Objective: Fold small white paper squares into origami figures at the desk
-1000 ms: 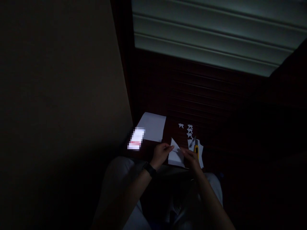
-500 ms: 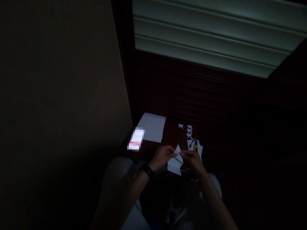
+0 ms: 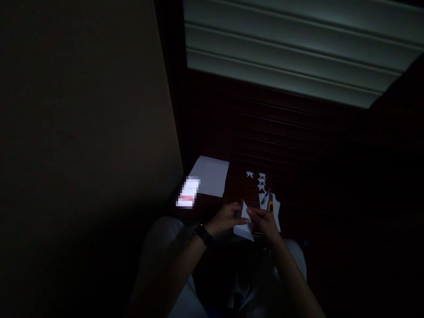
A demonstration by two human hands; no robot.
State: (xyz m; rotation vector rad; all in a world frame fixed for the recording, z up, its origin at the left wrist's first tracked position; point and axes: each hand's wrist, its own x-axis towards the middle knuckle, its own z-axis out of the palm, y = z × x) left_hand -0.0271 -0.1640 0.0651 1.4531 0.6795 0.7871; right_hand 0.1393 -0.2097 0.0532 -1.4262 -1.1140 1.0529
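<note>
Folded paper (image 3: 244,231), pinched in my left hand (image 3: 228,217) and right hand (image 3: 265,221), sits nearer me than four small white shapes (image 3: 261,181), which look done; mine seems only part-worked, with shaping left, though gloom hides its creases.

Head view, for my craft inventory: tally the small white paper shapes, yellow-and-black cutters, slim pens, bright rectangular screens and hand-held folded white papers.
Small white paper shapes: 4
Yellow-and-black cutter: 1
Slim pen: 1
Bright rectangular screen: 1
Hand-held folded white paper: 1
Total: 8
</note>
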